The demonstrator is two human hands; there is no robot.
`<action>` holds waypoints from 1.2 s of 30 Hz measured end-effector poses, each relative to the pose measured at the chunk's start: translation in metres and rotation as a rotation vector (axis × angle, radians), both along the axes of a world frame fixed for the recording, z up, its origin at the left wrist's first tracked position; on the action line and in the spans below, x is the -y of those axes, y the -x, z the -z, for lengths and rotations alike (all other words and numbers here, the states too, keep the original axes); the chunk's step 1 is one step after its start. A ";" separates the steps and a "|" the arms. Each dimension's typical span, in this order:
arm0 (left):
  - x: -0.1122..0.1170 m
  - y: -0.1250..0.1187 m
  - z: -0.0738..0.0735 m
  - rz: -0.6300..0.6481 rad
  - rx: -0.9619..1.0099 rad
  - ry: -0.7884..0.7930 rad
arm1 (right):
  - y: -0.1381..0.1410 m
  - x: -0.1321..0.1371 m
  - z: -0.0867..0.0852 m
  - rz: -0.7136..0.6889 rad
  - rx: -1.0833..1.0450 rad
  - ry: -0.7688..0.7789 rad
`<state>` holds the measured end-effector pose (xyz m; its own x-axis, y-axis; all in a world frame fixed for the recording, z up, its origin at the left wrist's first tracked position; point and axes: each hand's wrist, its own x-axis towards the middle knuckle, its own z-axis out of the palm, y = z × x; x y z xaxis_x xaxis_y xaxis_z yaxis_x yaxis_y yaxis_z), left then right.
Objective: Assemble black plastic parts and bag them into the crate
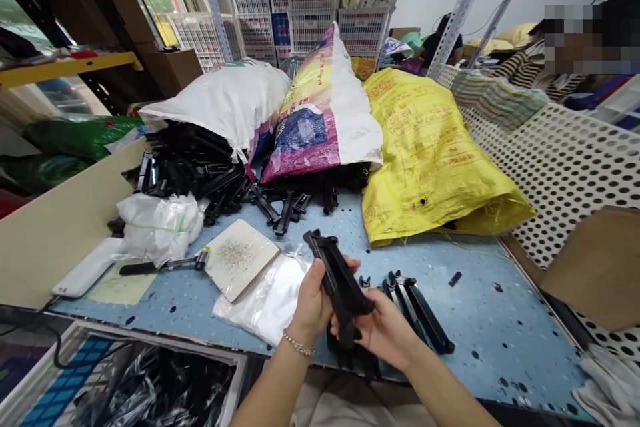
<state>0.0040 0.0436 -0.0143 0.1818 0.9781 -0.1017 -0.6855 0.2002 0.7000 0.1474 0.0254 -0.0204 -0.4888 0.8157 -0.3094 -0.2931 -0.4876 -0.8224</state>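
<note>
The left hand (313,300) and right hand (384,332) close on a black plastic part (341,277) — likely light, stiff and a bit slick, best held along its long body.

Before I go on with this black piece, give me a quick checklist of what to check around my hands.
Grip on the black part: ok, the left hand and right hand both hold it.
Mallet: ok, lying within view to the left of the hands.
Board: ok, lying flat with its small pale bits on it.
Spare black parts: not ok, they lie close against the right hand.
Whether the black part is fully closed: cannot tell, the hands cover much of it.
</note>
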 end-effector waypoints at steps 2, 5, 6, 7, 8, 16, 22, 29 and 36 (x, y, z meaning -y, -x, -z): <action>0.007 0.002 -0.014 0.042 -0.055 0.027 | -0.005 0.007 -0.003 0.154 0.300 -0.265; 0.021 0.002 -0.024 0.110 -0.201 0.059 | -0.013 -0.005 -0.017 0.398 0.686 -0.761; 0.025 0.001 -0.025 0.130 -0.237 0.066 | -0.013 -0.011 -0.021 0.429 0.769 -0.891; 0.028 0.000 -0.025 0.137 -0.270 0.070 | -0.012 -0.018 -0.026 0.434 0.834 -0.986; 0.030 -0.002 -0.023 0.125 -0.309 0.071 | -0.010 -0.024 -0.029 0.416 0.880 -1.037; 0.021 0.021 -0.014 -0.106 -0.378 0.180 | 0.016 -0.008 -0.005 0.090 0.816 -0.857; 0.014 0.034 -0.005 -0.161 -0.423 0.236 | 0.039 0.045 0.021 0.070 1.095 -1.191; 0.016 0.048 0.026 -0.141 -0.641 0.262 | -0.023 0.015 0.024 0.187 1.348 -0.975; 0.013 0.019 0.063 -0.174 -0.783 0.037 | -0.076 -0.017 0.060 0.118 1.655 -0.924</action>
